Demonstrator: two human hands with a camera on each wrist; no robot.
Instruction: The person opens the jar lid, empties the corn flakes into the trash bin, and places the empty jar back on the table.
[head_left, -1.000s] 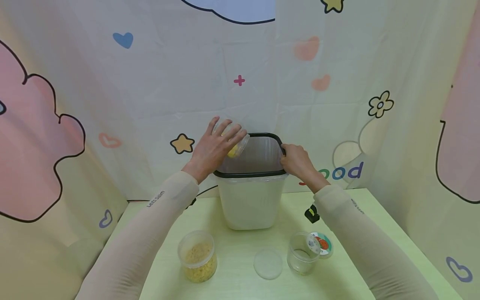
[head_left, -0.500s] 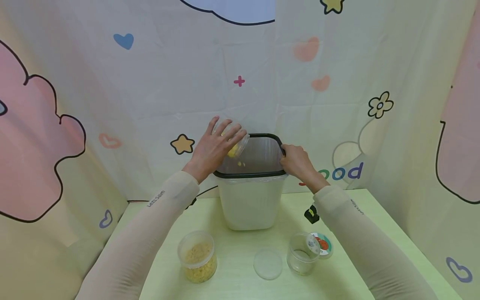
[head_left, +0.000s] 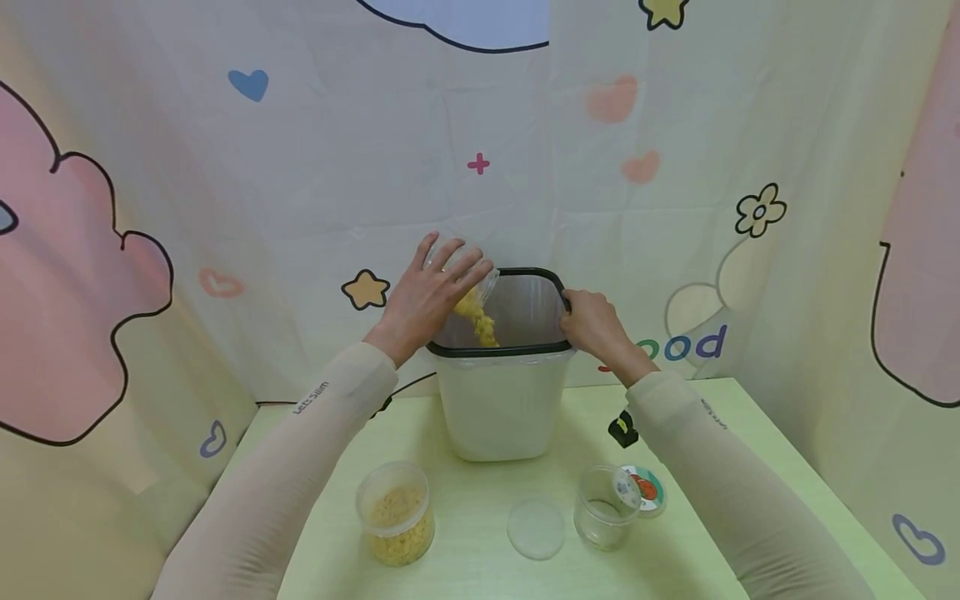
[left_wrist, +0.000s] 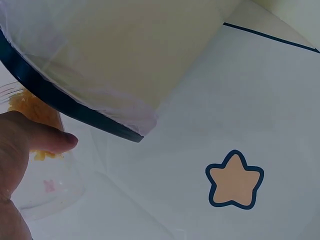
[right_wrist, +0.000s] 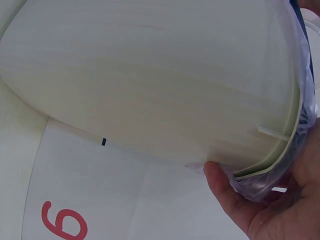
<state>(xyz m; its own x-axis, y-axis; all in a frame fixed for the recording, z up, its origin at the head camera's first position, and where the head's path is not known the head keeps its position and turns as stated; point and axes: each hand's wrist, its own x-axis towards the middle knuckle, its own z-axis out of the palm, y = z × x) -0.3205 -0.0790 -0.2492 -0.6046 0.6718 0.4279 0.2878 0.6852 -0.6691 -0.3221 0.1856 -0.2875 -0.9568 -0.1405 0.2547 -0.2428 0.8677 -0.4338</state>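
Note:
My left hand grips a clear plastic tub, tipped over the left side of a white trash bin. Yellow crumbly bits spill from its mouth into the bin. In the left wrist view, the thumb lies along the tub's wall, with orange-yellow bits inside. My right hand holds the bin's black rim on the right. The right wrist view shows the thumb against the outside of the bin, beside a thin plastic liner folded over the edge. The bottom of the bin's inside is hidden.
On the table, an uncovered tub of yellow bits stands front left. A clear round lid lies near the middle. An empty clear tub and a printed lid are at right. A patterned curtain hangs behind.
The yellow bits were inside the tipped tub, then a few fell, and now a thick clump pours out into the bin. Both hands keep nearly the same place.

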